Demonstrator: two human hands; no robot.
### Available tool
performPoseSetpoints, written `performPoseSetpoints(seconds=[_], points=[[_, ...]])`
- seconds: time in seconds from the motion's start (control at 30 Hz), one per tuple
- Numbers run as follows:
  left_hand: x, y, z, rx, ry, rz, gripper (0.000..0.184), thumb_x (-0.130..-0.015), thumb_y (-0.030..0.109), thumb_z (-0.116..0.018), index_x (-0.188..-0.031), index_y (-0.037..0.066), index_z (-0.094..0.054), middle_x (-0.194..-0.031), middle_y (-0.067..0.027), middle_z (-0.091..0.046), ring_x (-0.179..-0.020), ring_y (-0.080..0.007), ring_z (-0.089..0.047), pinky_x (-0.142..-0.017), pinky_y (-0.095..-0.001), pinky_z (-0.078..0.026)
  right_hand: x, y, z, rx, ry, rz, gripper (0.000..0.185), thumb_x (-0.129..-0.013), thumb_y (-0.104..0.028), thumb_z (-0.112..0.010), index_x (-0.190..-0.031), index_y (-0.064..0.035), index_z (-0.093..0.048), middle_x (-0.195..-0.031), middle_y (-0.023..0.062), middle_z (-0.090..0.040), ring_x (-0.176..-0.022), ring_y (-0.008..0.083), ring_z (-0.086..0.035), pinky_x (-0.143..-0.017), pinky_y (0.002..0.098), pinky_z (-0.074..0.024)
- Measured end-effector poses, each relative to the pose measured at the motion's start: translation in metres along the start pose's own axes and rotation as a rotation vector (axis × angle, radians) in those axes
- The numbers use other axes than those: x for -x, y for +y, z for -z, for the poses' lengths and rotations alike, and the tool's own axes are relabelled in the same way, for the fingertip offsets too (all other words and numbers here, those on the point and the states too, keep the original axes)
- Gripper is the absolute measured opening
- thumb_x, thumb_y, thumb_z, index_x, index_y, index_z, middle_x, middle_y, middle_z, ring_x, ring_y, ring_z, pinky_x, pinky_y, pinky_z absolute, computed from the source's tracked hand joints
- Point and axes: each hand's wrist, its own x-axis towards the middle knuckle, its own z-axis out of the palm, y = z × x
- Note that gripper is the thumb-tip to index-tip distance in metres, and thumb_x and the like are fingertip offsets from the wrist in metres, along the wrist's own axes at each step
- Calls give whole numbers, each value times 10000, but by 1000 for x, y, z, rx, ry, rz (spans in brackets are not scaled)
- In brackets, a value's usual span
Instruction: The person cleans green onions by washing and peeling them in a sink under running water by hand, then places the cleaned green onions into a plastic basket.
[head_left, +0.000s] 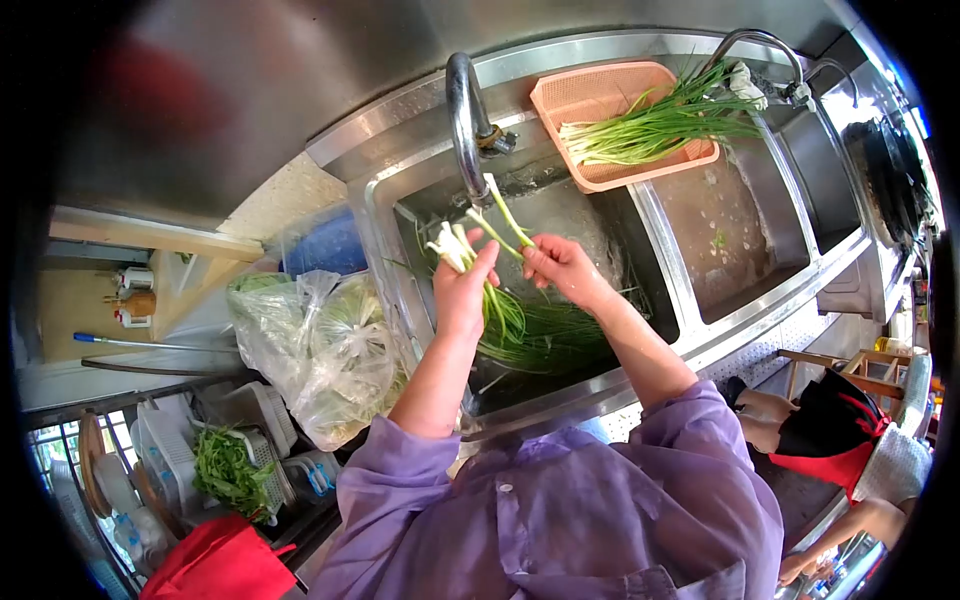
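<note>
Over the left sink basin (660, 300), my left hand (465, 285) is closed around a bunch of green onions (452, 245), white ends up and green leaves trailing down toward the water. My right hand (562, 268), fingers pinched, holds a single green onion stalk (506, 218) just right of the bunch. More green leaves (560, 335) lie in the basin below my hands. A steel faucet (466, 130) curves down just above the white ends. At the upper right, a pink basket (598, 180) across the basins holds a pile of long green onions (650, 128).
Clear plastic bags of greens (325, 350) sit left of the sink. The right basin (715, 235) has a second faucet (755, 38) behind it. Leafy greens (230, 465) fill a basket at lower left. Another person (850, 440) stands at the right, behind me.
</note>
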Motion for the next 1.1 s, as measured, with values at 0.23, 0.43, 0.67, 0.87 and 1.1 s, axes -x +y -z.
performPoseSetpoints(seconds=[0.23, 0.43, 0.67, 0.87, 1.1], points=[[-9, 7, -1, 130, -12, 15, 139, -807, 133, -562, -895, 25, -550, -751, -25, -564, -672, -98, -526, -610, -232, -419, 2, 1, -11, 186, -196, -49, 259, -869, -259, -468, -810, -16, -533, -655, 2, -534, -580, 64, -493, -537, 207, -422], [-7, 25, 9, 95, 36, -126, 207, -842, 154, -499, -970, -8, -511, -728, -69, -561, -656, -163, -563, -634, -289, -460, -23, 5, -3, 505, -445, -61, 325, -827, -331, -502, -839, -12, -563, -693, 63, -578, -617, 144, -530, -597, 296, -437], [-4, 106, 49, 234, 176, -273, 201, -862, 149, -465, -954, -26, -499, -736, -93, -511, -678, -209, -540, -653, -347, -490, -44, 48, 39, 51, -748, -585, 319, -841, -317, -492, -973, -35, -564, -951, 86, -603, -907, 172, -560, -798, 279, -425], [-5, 117, 68, 216, 223, -288, 197, -868, 154, -462, -959, -18, -496, -775, -95, -524, -681, -221, -522, -675, -370, -465, -53, 60, 44, -143, -830, -656, 361, -868, -300, -456, -1066, -2, -504, -1010, 158, -571, -960, 242, -546, -824, 327, -427], [12, 146, 74, 230, 208, -354, 237, -883, 177, -429, -1042, 1, -440, -774, -62, -497, -715, -188, -489, -764, -389, -407, -61, 123, 96, -51, -654, -787, 355, -857, -298, -472, -1083, -26, -498, -1021, 149, -576, -924, 222, -566, -772, 314, -453]])
